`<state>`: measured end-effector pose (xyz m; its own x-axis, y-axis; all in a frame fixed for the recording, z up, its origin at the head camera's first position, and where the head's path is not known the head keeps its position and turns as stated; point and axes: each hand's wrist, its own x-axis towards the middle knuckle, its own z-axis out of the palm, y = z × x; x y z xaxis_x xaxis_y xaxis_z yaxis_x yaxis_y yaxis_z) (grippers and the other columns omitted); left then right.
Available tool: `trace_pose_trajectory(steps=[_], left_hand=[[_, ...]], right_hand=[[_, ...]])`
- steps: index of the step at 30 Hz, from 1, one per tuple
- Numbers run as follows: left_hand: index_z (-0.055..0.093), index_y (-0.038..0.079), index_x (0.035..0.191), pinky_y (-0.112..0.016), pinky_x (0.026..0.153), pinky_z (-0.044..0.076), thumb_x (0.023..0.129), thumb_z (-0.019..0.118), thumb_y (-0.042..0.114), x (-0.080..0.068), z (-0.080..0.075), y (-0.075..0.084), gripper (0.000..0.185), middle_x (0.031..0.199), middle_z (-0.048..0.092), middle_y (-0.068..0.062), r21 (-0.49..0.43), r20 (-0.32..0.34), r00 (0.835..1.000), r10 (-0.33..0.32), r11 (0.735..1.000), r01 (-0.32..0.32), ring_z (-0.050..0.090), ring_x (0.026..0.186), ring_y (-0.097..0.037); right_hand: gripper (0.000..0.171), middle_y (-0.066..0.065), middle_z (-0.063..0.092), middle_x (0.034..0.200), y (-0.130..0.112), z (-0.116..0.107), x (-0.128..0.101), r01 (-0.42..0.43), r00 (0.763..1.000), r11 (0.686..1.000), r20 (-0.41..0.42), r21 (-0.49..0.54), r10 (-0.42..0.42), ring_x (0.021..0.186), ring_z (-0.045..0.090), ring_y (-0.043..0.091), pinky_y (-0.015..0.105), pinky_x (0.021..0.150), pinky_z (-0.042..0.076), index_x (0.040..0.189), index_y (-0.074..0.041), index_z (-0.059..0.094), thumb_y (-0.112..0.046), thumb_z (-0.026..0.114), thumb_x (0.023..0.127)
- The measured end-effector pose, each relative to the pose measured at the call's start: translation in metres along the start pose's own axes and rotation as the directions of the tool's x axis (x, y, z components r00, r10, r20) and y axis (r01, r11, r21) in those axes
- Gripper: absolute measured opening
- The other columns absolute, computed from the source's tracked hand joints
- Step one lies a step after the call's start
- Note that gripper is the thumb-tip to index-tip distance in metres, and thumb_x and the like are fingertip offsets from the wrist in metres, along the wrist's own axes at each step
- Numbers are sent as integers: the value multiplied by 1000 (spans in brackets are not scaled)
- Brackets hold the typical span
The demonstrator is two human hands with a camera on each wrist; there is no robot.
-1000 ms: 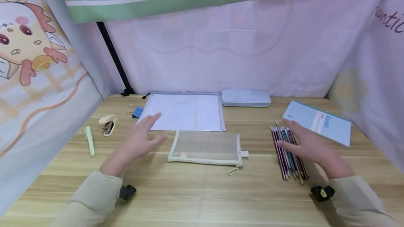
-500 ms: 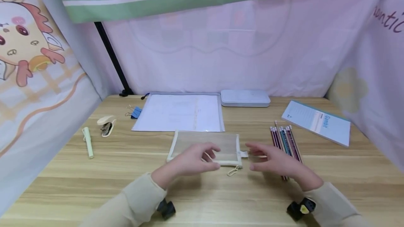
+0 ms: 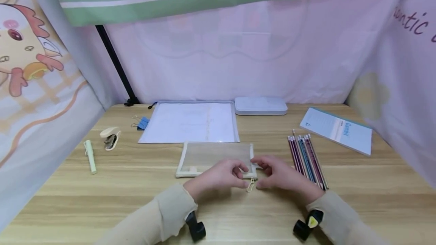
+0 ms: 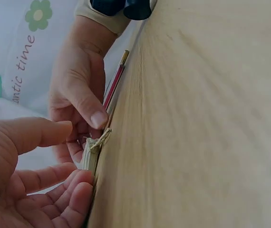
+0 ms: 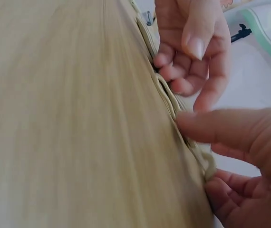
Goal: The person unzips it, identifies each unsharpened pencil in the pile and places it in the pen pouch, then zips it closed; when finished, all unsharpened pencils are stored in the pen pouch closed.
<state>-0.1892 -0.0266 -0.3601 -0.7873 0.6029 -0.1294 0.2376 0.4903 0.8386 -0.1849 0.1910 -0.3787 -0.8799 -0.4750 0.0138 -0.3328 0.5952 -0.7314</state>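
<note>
A mesh zip pouch [image 3: 218,154] with pale edging lies flat on the table. Its cream zipper pull [image 3: 251,185] sticks out at the front right corner. Over that corner, from the left, comes my left hand [image 3: 223,177], its thumb apart from the loosely bent fingers. My right hand [image 3: 281,175] is at the corner from the other side, fingertips at the pouch's right edge. In the right wrist view, the right hand [image 5: 249,156] has its thumb and fingers parted around the pouch's corner, near the zipper. Several pencils [image 3: 306,158] lie just beyond the right hand.
At the back are a sheet in a clear folder [image 3: 190,122] and a white pencil case [image 3: 260,106]. A notepad [image 3: 337,129] lies far right. To the left sit a stapler [image 3: 110,138], a green pen [image 3: 90,157] and a blue binder clip [image 3: 143,123].
Both hands have come in from the sides, the left moving right and the right moving left, to the pouch's front right corner. The pouch and pencils lie as before.
</note>
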Motion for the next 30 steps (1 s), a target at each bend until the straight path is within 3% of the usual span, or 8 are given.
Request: trace_pose_trajectory(steps=[9,15,25,28,30], left_hand=[[63,4,98,-19,56,44,71,76,9,6,3,-7,31,75,57,1,-17,-6,1000,-16,1000,16,52,65,-9],[63,4,91,-19,52,44,69,75,4,11,6,-13,25,70,58,2,-65,-43,999,-29,998,26,51,60,-9],[63,8,85,-18,51,41,69,71,2,13,11,-5,19,64,55,6,166,-101,995,26,986,-9,49,57,-6],[63,7,84,-18,52,42,69,68,-1,14,10,-5,18,64,56,5,161,-98,995,26,987,-10,49,57,-5],[63,6,84,-18,49,42,69,66,-2,14,9,-7,17,64,57,3,93,-84,996,2,996,6,50,56,-6]], right_hand=[[51,4,58,97,-1,10,9,10,997,994,-81,-113,-19,87,50,16,29,74,45,114,-7,60,-24,78,70],[47,3,57,94,-5,12,11,-47,994,994,-104,-95,37,83,49,15,29,72,44,111,-8,63,-25,78,71],[44,3,57,89,-7,12,13,-87,989,995,-121,-50,80,80,49,16,28,68,44,109,-7,65,-24,78,71],[43,3,57,88,-8,11,13,-84,990,995,-118,-49,78,80,49,16,28,68,43,109,-7,65,-24,78,71],[43,3,57,88,-7,10,13,-85,991,995,-109,-46,79,80,49,16,27,68,43,109,-7,65,-24,78,71]])
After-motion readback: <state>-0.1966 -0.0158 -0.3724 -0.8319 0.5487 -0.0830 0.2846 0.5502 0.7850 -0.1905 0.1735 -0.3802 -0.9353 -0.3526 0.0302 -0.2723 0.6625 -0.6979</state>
